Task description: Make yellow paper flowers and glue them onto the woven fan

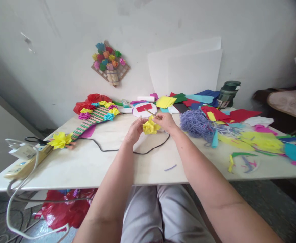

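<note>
A yellow crepe-paper flower is pinched at its left side by my left hand, above the middle of the table. My right hand grips a thin brown stick close to the flower's right edge; the stick points up and left. Whether its lower end touches the flower I cannot tell. Just beyond both hands lies a white oval card with a red paper rectangle on it. To the left rests a green-striped woven stick fan decorated with paper flowers.
Purple yarn and colored paper sheets cover the right side, with a dark flask behind. A black cord crosses the table near my forearms. A power strip sits at the left edge.
</note>
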Action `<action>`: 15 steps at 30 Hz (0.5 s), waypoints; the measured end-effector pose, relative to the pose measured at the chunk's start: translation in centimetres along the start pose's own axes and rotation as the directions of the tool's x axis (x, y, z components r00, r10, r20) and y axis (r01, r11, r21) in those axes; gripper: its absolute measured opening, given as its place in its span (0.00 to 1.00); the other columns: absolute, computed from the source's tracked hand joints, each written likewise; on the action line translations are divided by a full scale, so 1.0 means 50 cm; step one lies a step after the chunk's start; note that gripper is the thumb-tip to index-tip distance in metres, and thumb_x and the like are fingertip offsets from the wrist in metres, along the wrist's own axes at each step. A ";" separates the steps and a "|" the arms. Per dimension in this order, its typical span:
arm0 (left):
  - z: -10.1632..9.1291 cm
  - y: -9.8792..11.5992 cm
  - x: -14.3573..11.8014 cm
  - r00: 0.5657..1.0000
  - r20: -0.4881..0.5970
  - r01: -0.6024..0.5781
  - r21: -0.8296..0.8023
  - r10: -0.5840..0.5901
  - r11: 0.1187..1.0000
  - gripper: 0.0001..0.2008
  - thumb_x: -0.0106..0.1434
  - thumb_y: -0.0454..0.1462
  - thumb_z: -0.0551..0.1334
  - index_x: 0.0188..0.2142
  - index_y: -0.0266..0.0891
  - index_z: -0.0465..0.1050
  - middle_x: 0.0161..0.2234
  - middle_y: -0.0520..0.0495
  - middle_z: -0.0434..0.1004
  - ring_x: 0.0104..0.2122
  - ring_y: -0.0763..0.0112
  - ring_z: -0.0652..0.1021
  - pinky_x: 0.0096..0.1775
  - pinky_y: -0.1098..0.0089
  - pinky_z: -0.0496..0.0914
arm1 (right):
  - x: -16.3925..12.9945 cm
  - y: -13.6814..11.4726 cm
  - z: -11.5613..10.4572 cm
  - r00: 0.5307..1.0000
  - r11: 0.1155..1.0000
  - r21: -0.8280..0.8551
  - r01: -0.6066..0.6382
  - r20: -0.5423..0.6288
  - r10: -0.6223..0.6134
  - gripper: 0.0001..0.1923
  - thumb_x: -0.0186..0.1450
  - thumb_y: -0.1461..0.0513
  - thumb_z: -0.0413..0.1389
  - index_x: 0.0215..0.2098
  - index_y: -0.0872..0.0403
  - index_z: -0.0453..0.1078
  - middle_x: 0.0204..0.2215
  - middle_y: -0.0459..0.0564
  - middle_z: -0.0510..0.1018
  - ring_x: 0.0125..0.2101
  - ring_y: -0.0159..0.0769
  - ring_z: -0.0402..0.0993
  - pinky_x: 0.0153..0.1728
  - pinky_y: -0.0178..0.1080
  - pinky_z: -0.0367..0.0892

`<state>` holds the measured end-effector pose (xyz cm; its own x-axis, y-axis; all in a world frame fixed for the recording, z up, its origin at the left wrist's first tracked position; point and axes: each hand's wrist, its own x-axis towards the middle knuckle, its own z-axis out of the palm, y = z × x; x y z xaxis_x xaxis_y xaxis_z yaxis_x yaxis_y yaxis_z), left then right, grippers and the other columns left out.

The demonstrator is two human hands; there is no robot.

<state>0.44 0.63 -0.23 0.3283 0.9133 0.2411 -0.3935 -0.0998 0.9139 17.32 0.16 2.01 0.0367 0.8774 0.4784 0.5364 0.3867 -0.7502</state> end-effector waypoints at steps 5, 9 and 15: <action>-0.009 -0.003 0.000 0.998 -0.056 0.013 0.064 -0.009 0.998 0.19 0.48 0.49 0.66 0.28 0.34 0.75 0.26 0.46 0.75 0.29 0.69 0.75 0.33 0.70 0.67 | -0.003 0.001 0.003 0.997 0.998 -0.045 0.042 0.060 -0.040 0.09 0.52 0.57 0.57 0.21 0.56 0.69 0.17 0.43 0.68 0.22 0.29 0.61 0.24 0.33 0.53; -0.007 0.001 -0.007 0.998 -0.062 0.014 0.108 -0.008 0.994 0.15 0.46 0.45 0.68 0.24 0.35 0.73 0.23 0.50 0.72 0.25 0.74 0.72 0.29 0.73 0.65 | -0.004 0.003 0.005 0.995 0.994 -0.096 0.057 0.092 -0.048 0.10 0.52 0.57 0.57 0.20 0.55 0.70 0.17 0.42 0.66 0.22 0.29 0.59 0.24 0.33 0.52; -0.009 0.002 -0.008 0.997 -0.067 0.041 0.221 -0.027 0.974 0.10 0.46 0.41 0.67 0.22 0.36 0.71 0.20 0.52 0.69 0.21 0.77 0.69 0.25 0.75 0.61 | -0.002 0.011 0.010 0.989 0.995 -0.051 0.086 0.129 -0.079 0.09 0.52 0.56 0.58 0.24 0.55 0.73 0.21 0.43 0.70 0.24 0.29 0.61 0.26 0.32 0.54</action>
<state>-0.13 0.43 -0.40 0.2806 0.9400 0.1941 -0.1803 -0.1470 0.9726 17.21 0.43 1.34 -0.1145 0.8734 0.4734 0.5798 0.4457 -0.6820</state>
